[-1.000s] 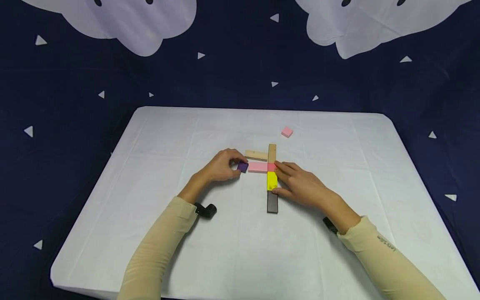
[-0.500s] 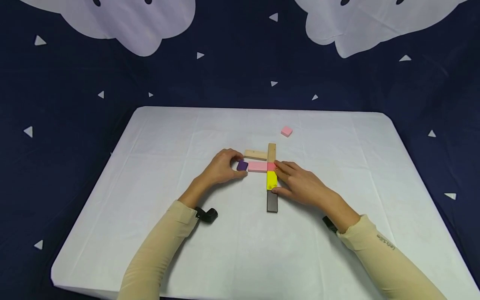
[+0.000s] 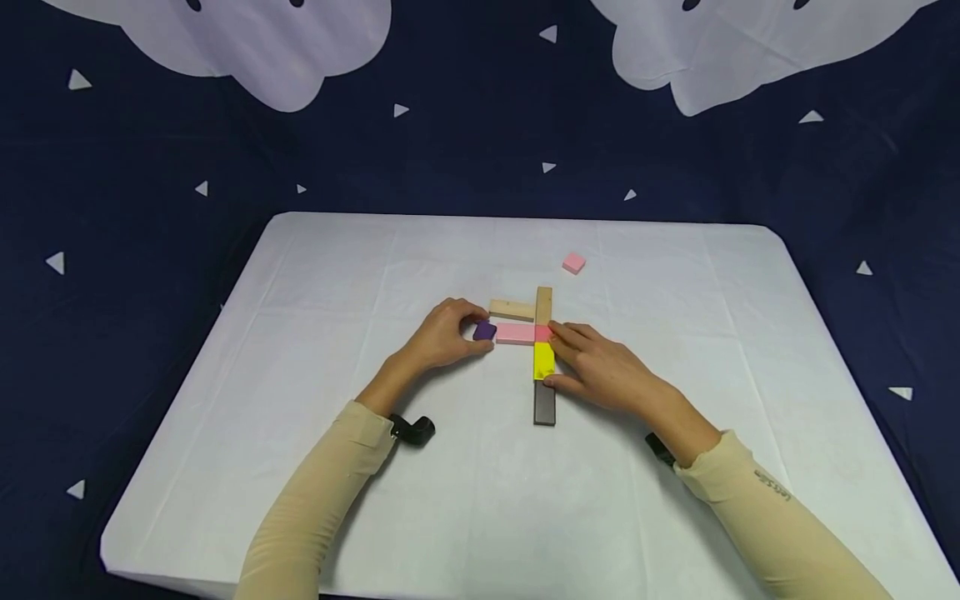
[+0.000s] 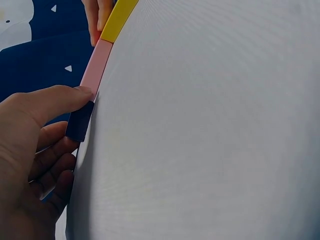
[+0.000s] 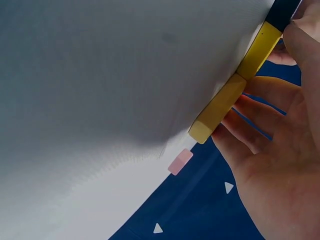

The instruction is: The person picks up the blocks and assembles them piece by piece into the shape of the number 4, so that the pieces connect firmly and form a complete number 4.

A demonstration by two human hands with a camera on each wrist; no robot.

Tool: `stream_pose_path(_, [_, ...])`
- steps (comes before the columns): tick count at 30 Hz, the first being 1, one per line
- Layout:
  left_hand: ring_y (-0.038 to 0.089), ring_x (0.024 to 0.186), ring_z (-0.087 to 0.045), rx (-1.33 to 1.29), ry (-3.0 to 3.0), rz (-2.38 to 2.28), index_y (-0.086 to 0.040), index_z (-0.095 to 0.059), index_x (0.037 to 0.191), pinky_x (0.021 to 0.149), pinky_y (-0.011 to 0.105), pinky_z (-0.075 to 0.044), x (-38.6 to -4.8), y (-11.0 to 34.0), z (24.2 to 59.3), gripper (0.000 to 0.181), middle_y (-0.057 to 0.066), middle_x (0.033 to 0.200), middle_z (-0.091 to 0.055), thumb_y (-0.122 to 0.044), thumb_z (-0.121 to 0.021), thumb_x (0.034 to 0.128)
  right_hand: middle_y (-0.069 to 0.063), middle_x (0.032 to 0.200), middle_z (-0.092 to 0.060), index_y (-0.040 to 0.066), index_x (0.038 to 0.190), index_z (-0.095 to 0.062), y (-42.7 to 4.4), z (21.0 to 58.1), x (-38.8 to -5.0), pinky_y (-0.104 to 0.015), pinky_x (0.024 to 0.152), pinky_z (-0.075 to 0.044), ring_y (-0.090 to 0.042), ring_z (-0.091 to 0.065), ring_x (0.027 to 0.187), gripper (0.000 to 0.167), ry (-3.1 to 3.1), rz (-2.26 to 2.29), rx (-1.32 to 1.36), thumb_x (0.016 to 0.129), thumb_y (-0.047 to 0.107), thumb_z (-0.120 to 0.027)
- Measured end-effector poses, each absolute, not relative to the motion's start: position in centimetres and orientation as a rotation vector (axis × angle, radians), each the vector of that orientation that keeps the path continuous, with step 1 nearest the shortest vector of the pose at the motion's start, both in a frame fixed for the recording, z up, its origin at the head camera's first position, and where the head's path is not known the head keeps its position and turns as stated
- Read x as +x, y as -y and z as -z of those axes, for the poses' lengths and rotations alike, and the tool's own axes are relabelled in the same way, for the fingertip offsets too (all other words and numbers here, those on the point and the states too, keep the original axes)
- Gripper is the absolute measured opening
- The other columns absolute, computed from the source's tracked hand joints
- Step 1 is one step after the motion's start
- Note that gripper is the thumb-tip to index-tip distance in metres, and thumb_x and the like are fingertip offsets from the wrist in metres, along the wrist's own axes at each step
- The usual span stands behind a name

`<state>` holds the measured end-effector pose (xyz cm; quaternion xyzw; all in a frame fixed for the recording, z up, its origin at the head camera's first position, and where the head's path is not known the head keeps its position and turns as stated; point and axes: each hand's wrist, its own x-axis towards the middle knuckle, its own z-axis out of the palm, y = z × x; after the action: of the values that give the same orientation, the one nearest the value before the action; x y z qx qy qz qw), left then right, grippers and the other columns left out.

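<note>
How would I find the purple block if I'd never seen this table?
On the white table, find the person's left hand. The purple block sits between its thumb and fingers, beside the long pink block; it is the only purple one.

Red block (image 3: 542, 334): edge covered by the right hand's (image 3: 603, 371) fingertips.
Yellow block (image 4: 119, 20): cropped by left wrist view's top, beyond the left hand's (image 4: 22, 125) thumb.
Sleeve lettering (image 3: 772, 484): illegibly small, well behind the right fingers.

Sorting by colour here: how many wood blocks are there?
2. One wood block is in line with the yellow block, beyond it; another wood block lies left, beyond the long pink block. The right hand might hide more.
</note>
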<state>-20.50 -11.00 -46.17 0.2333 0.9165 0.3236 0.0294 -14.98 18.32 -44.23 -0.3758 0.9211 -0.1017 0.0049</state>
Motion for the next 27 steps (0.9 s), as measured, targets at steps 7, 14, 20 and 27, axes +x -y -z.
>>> stream_pose_path(7, [0.016, 0.099, -0.052, 0.736, -2.83, -0.998, -0.009, -0.068, 0.114, 0.09, 0.032, -0.041, -20.52, 11.04, 46.19, 0.05, -0.001, 0.103, -0.065, -0.034, -0.083, 0.0738, -0.012, 0.152, -0.034, 0.004, 0.142, -0.046, -18.3, 44.29, -14.98, -0.048, 0.092, -0.046, -0.027, -0.033, 0.134, 0.073, -2.888, 0.334, -1.164, 0.09, 0.054, -0.059])
stream_pose_path(14, [0.016, 0.099, -0.053, 0.74, -2.832, -1.006, -0.009, -0.068, 0.114, 0.09, 0.032, -0.042, -20.52, 10.96, 46.19, 0.049, 0.0, 0.103, -0.065, -0.033, -0.083, 0.0738, -0.012, 0.152, -0.034, 0.003, 0.142, -0.046, -18.33, 44.23, -14.97, -0.048, 0.092, -0.047, -0.028, -0.033, 0.134, 0.073, -2.887, 0.318, -1.168, 0.09, 0.053, -0.059])
stream_pose_path(20, [0.015, 0.097, -0.052, 0.736, -2.829, -1.019, -0.009, -0.068, 0.115, 0.087, 0.031, -0.043, -20.39, 10.98, 46.14, 0.048, 0.0, 0.103, -0.064, -0.032, -0.082, 0.0744, -0.013, 0.151, -0.034, 0.003, 0.142, -0.046, -18.38, 44.27, -15.01, -0.048, 0.093, -0.046, -0.028, -0.033, 0.134, 0.073, -2.89, 0.319, -1.186, 0.091, 0.052, -0.059])
stream_pose_path(27, [0.015, 0.096, -0.052, 0.747, -2.815, -1.036, -0.009, -0.068, 0.114, 0.085, 0.031, -0.043, -20.41, 11.07, 46.19, 0.048, 0.0, 0.102, -0.064, -0.032, -0.082, 0.0747, -0.014, 0.151, -0.035, 0.002, 0.141, -0.047, -18.33, 44.2, -14.92, -0.048, 0.092, -0.046, -0.03, -0.034, 0.134, 0.073, -2.89, 0.332, -1.2, 0.09, 0.052, -0.06])
